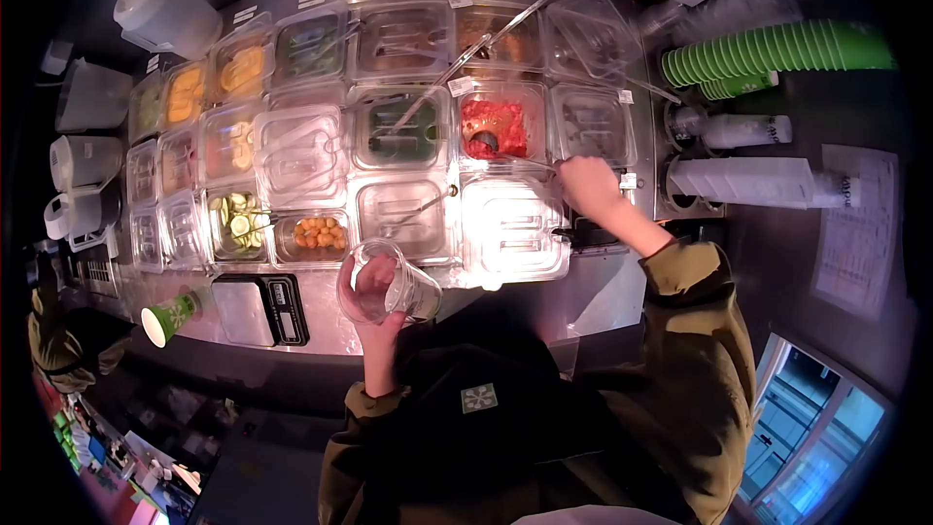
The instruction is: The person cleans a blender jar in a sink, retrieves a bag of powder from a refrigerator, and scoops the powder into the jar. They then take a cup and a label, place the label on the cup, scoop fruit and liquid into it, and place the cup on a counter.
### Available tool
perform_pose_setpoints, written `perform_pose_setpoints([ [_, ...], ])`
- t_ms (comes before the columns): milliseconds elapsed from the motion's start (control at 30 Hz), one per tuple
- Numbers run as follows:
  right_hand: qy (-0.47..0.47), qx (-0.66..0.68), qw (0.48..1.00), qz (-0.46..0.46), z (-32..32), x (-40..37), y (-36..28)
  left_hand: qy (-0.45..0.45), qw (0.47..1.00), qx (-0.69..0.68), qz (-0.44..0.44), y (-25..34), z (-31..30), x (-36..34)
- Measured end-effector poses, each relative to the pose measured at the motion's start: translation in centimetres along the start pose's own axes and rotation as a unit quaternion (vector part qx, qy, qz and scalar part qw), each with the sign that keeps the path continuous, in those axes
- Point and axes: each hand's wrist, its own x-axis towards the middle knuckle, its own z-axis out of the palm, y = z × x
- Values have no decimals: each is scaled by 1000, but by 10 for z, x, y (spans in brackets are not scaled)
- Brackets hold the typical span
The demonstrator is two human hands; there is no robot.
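Observation:
My left hand (381,332) is wrapped round a clear plastic cup (420,294) at the counter's front edge; the cup is tilted and its open mouth faces up. My right hand (589,187) grips the handle end of a spoon (483,142). The spoon's bowl rests in the red chopped food (503,117) inside a clear square container. Just below my right hand lies a brightly lit clear lid (515,219) over another container. Tongs (476,47) lie across the containers behind.
Sliced cucumber (238,217) and round orange-brown pieces (318,233) fill front containers. A kitchen scale (260,309) and a green paper cup (169,319) stand front left. At the right are stacked green cups (777,51), white cups (743,182) and a printed sheet (855,233).

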Motion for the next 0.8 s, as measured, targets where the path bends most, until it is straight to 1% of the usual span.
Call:
perform_pose_setpoints([
  [33, -19, 28, 999, 11, -11, 1, 5, 2, 1000, 0, 0, 0, 0, 1],
  [100, -7, 112, 993, 33, -7, 14, 23, -7, 1000, 0, -3, 0, 3, 3],
  [167, 7, 223, 975, -23, 11, 29, 46, -13, 1000, 1, -4, 1, 6, 5],
  [267, -75, 380, 922, 5, 25, 42, 64, -21, 1000, 5, -4, 2, 9, 9],
  [300, -121, 449, 884, 52, 26, 41, 66, -21, 1000, 5, -5, 2, 10, 11],
  [367, -208, 574, 779, 144, 30, 32, 69, -25, 1000, 5, -11, 1, 13, 13],
  [433, -212, 627, 725, 190, 49, 24, 70, -35, 999, 12, -7, 0, 17, 20],
  [500, -233, 676, 670, 199, 59, 14, 67, -46, 999, 25, 3, 0, 20, 27],
  [533, -233, 709, 631, 211, 64, 9, 64, -54, 998, 36, 11, 0, 22, 33],
  [667, -209, 787, 543, 207, 89, -2, 57, -77, 994, 74, 33, 1, 36, 57],
  [733, -169, 788, 549, 221, 90, -7, 50, -89, 993, 75, 36, 0, 44, 71],
  [767, -148, 788, 552, 228, 91, -10, 47, -91, 988, 119, 44, -2, 48, 78],
  [800, -138, 801, 539, 223, 89, -15, 46, -94, 981, 161, 53, -2, 54, 85],
])
